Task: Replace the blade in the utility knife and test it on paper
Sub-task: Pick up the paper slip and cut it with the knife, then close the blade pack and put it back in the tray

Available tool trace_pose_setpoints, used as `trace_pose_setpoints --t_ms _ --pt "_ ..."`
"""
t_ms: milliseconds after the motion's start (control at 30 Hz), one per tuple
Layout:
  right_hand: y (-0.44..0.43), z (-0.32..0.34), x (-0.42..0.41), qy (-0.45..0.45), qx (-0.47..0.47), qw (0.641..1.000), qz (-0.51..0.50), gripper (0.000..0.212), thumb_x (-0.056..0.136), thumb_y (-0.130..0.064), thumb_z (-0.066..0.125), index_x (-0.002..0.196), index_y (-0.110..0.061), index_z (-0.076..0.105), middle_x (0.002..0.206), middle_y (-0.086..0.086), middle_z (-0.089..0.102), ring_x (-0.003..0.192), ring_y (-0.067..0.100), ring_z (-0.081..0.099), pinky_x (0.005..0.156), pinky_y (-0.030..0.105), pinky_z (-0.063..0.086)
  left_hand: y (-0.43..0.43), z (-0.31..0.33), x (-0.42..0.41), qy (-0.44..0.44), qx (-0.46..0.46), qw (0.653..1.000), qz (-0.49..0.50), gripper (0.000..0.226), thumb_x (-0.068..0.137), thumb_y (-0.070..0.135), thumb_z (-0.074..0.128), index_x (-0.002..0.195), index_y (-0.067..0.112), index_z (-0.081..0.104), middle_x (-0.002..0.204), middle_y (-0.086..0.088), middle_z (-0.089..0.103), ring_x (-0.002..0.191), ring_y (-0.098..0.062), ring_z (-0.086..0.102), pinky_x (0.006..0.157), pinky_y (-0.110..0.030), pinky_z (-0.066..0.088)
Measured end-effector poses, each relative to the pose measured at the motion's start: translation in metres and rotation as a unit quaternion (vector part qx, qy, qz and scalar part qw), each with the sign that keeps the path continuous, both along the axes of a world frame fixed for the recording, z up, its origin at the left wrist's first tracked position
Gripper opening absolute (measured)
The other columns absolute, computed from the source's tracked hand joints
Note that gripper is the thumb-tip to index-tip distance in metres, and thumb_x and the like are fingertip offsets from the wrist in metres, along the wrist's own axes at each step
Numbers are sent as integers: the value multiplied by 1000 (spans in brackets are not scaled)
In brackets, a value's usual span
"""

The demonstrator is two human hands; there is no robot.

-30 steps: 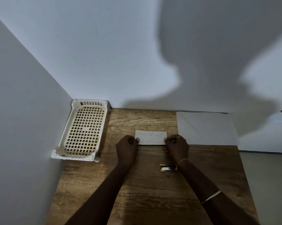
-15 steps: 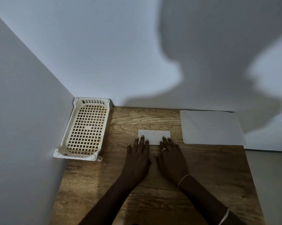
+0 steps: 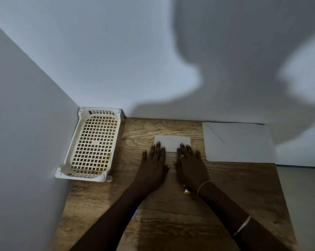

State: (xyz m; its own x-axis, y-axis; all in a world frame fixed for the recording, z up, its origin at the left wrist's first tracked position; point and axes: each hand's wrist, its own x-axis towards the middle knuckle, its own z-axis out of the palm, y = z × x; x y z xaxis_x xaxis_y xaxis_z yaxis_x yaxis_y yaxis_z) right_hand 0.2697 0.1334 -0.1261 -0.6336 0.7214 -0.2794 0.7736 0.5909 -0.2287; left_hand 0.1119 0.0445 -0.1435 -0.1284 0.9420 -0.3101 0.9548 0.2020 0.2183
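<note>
Pressing flat on the desk (image 3: 225, 187), my left hand (image 3: 153, 165) and right hand (image 3: 191, 165) lie palm down side by side near the middle of the wooden top, thumbs almost meeting. Fingers on both are stretched out and lightly spread, gripping nothing; the longer fingertips (image 3: 158, 143) of each rest on the near edge of a small paper (image 3: 173, 141), which lies flat a little short of the desk's far edge. Just under my right wrist, beside a thin bangle (image 3: 203, 185), I see a scrap of yellow, the utility knife (image 3: 186, 190); most of it is hidden by the arm, so I cannot tell how it lies or whether a blade is in it. At the far left corner sits a cream slotted basket (image 3: 69, 160), long side against the left wall; I see nothing in it but its own grid floor. At the far right corner a larger sheet (image 3: 238, 142) lies flat, well apart from my hands, its far edge against the back wall.
</note>
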Motion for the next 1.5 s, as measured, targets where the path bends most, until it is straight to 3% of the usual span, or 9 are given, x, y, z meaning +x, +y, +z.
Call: trace_pose_setpoints --t_ms 333,900,1100,1233,1367,1433,1500 --pt "54 1 -26 18 -4 1000 -15 57 107 -39 28 157 -12 27 168 6 17 155 24 13 124 53 14 56 4 -26 -8 13 1000 -1 73 108 50 26 163 10 -1 171 -14 -14 159 -31 -8 128 -55 5" --pt "69 2 -27 31 -5 999 -17 56 106 -39 32 156 -14 30 168 3 19 155 23 13 124 54 15 68 -2 -28 -13 24 1000 11 73 107 50 29 163 10 4 172 -14 -10 159 -34 -3 126 -56 9" --pt "64 18 -22 92 18 995 -27 52 106 -31 36 155 -14 32 166 3 26 155 24 14 125 48 17 58 17 -27 -74 80 993 48 73 108 39 39 163 9 1 172 -15 -9 159 -35 5 127 -51 17" --pt "52 35 -21 165 14 984 -61 50 105 -25 43 153 -12 38 162 6 35 152 25 25 121 43 24 40 41 -22 -152 162 969 109 66 108 29 46 163 13 14 174 -7 2 155 -29 26 112 -41 41" --pt "25 48 -18 221 15 972 -84 47 102 -24 52 148 -13 48 147 10 56 134 29 53 109 40 43 6 59 -19 -174 211 952 137 58 105 18 53 158 11 33 171 -8 21 145 -28 44 105 -31 41" --pt "6 52 -15 213 35 974 -69 45 101 -27 54 145 -17 52 128 11 68 112 30 66 92 39 53 -20 67 -19 -176 229 945 156 54 101 12 58 154 10 43 166 -9 34 143 -27 48 110 -32 40" --pt "-15 54 -10 199 35 978 -50 44 100 -27 54 143 -20 54 122 9 71 103 28 69 84 38 55 -50 71 -20 -196 260 927 184 50 97 3 63 146 8 54 154 -11 52 135 -25 57 113 -37 45"
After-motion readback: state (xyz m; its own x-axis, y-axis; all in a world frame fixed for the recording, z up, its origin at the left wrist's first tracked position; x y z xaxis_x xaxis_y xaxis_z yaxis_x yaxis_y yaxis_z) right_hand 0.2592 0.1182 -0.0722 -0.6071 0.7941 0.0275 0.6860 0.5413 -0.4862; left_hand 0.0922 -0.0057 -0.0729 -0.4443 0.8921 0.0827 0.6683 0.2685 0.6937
